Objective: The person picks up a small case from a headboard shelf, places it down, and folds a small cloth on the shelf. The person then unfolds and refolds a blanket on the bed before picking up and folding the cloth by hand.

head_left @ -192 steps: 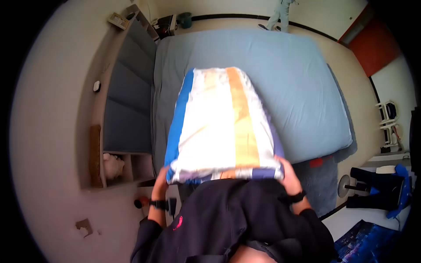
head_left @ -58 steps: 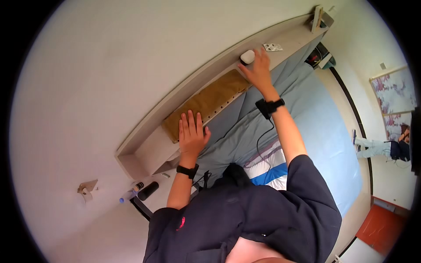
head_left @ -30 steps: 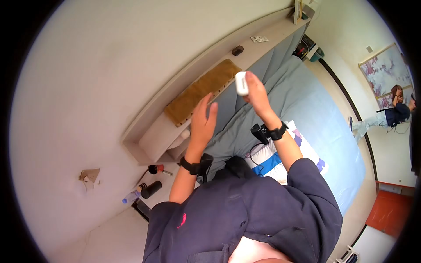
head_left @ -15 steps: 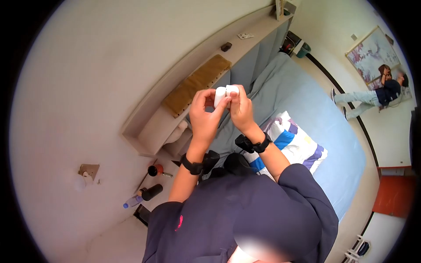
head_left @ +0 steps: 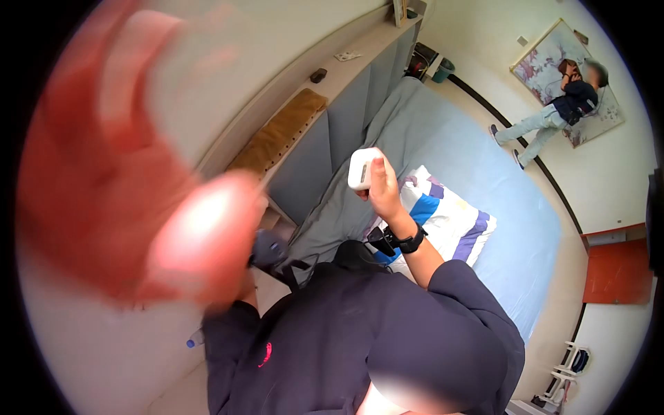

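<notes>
The bed (head_left: 498,187), under a pale blue sheet, fills the middle and right, and the padded headboard (head_left: 349,100) runs along its left edge, topped by a shelf (head_left: 366,50). Past the bed's far edge stands another person (head_left: 577,100). Striped bedding (head_left: 453,216) lies folded near the bed's near edge, just beyond the right forearm. On the shelf's nearer part rests a brown cloth (head_left: 282,131), with a small dark object (head_left: 318,75) just past its far end. The left hand (head_left: 117,187) is raised close to the camera and badly blurred; its fingers look bent, but whether they hold anything I cannot tell. The right hand (head_left: 384,190) has its fingers closed around a small white case (head_left: 361,168), thumb pressed on its face, held up in the air between headboard and bedding. The step in hand looks like handling this case; being small and probably slick, it calls for that thumb to stay firm through any next move.
</notes>
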A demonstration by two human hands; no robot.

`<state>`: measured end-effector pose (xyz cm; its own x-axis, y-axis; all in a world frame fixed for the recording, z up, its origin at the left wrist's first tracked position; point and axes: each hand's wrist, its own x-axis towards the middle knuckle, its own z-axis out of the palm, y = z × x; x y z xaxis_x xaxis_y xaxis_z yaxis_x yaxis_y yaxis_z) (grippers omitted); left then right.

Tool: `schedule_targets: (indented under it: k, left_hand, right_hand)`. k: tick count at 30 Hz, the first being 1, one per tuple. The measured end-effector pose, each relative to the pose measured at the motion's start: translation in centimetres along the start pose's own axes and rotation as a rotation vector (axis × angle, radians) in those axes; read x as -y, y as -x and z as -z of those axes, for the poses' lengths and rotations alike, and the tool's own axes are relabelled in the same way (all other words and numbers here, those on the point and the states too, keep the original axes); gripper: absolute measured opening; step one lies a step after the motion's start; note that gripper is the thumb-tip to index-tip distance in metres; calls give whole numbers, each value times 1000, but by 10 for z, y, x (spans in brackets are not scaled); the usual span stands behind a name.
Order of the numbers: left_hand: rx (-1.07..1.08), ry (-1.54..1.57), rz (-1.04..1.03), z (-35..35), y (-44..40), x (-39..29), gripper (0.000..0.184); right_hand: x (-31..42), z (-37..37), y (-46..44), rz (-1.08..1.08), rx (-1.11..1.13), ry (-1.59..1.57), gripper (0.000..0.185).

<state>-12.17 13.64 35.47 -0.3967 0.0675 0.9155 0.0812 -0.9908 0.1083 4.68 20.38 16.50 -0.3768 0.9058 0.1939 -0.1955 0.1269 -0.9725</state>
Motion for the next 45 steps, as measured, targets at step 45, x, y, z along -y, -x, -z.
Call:
schedule_targets:
  k: [45]
  left_hand:
    - [66, -212, -137, 46, 45, 8, 14]
  right_hand:
    - [-79, 58, 23, -239, -98, -108, 29]
